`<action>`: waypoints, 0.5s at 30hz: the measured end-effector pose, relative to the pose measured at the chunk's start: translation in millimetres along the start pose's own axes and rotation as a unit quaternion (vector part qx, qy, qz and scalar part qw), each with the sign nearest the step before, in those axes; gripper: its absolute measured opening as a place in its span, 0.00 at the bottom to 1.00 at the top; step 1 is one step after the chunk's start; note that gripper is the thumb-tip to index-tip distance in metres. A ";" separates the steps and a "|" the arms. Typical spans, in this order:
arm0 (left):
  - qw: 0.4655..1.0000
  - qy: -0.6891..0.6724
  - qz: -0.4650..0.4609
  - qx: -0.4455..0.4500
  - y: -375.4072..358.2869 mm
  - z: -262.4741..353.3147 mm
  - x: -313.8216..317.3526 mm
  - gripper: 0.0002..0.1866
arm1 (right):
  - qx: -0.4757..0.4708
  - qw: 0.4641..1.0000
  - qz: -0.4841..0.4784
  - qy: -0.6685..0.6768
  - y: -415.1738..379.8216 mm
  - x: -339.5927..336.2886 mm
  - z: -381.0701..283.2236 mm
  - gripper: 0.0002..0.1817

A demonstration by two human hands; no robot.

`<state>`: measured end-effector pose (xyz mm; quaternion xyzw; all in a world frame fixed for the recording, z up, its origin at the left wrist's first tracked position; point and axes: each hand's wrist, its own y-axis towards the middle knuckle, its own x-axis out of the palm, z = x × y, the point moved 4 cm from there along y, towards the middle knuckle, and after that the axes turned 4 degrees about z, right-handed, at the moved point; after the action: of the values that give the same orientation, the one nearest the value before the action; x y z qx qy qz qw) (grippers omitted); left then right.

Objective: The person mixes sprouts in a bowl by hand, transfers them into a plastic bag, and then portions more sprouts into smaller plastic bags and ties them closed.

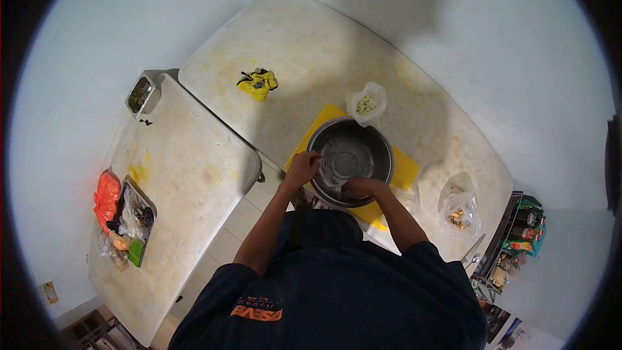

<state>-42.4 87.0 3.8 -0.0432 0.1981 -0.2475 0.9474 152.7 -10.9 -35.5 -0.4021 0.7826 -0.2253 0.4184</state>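
Left hand point(303, 168) and right hand point(360, 188) at a metal bowl point(363, 146) above a stained surface point(311, 45), pale walls point(512, 58) beyond; each grip unclear

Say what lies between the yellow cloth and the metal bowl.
From the yellow cloth: bare tabletop, then the edge of the yellow board under the metal bowl; the head view shows this.

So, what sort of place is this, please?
Probably a kitchen's food-preparation area: a metal bowl sits on a yellow board beside an open bag of what looks like sprouts.
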 end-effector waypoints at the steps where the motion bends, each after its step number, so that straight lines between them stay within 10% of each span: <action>1: 1.000 -0.006 0.002 -0.001 -0.1 -0.7 0.4 0.12 | -0.012 1.000 0.016 0.006 10.5 12.8 16.4 0.19; 8: 0.999 0.000 -0.014 -0.039 0.7 1.9 -1.4 0.12 | 0.021 0.999 0.014 -0.033 10.5 5.9 -2.6 0.21; 15: 0.999 -0.031 0.021 -0.001 0.5 -1.5 -3.5 0.12 | -0.061 0.919 0.113 0.374 -5.0 -38.0 -31.0 0.13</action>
<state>-45.6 89.2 3.6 -0.0476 0.1701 -0.2259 0.9580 141.4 17.8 2.9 -0.2222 0.9345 -0.2622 0.0931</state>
